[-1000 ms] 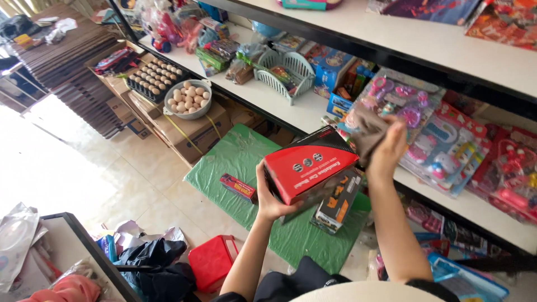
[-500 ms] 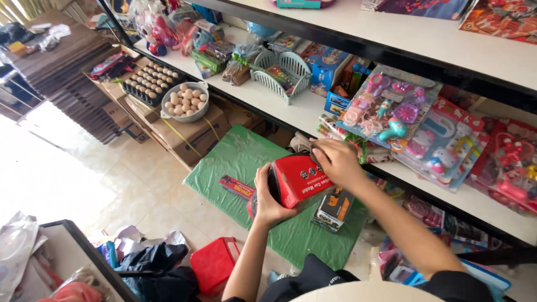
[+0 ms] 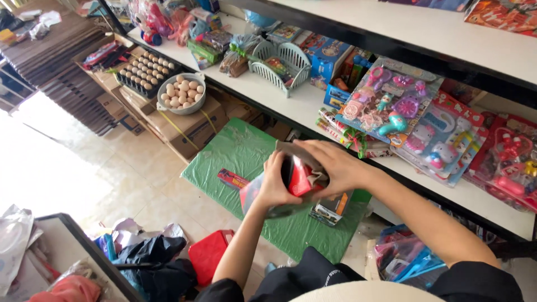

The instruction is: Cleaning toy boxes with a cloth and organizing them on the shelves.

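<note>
Toy box (image 3: 299, 176): red boxed toy, up in the air between both my hands, over the green sheet (image 3: 246, 154) on the floor, just in front of the lower shelf (image 3: 291, 106).
Long axis: hard to call, most of it is hidden by my hands; the bit I can see looks turned on edge, with its grey underside tipped toward me.
Looks: glossy red face with some black at the left, clear plastic film or window catching light at the lower left.
Left hand (image 3: 274, 184): fingers curled around the near left side of the box, gripping it.
Right hand (image 3: 330, 165): fingers pressed together flat over the top right, clamped down on the box.
Right under it: another boxed toy car (image 3: 330, 207) lying on the green sheet, plus a thin red card (image 3: 233, 179) to the left.
On the shelf: pink and blue toy blister packs (image 3: 391, 106) to the right, a pale green basket (image 3: 282, 61) further back.
Further left: bowl of eggs (image 3: 180, 93) on a cardboard carton (image 3: 193, 126), egg tray (image 3: 146, 70) behind it.
In the way: my own hands block most of the box.
</note>
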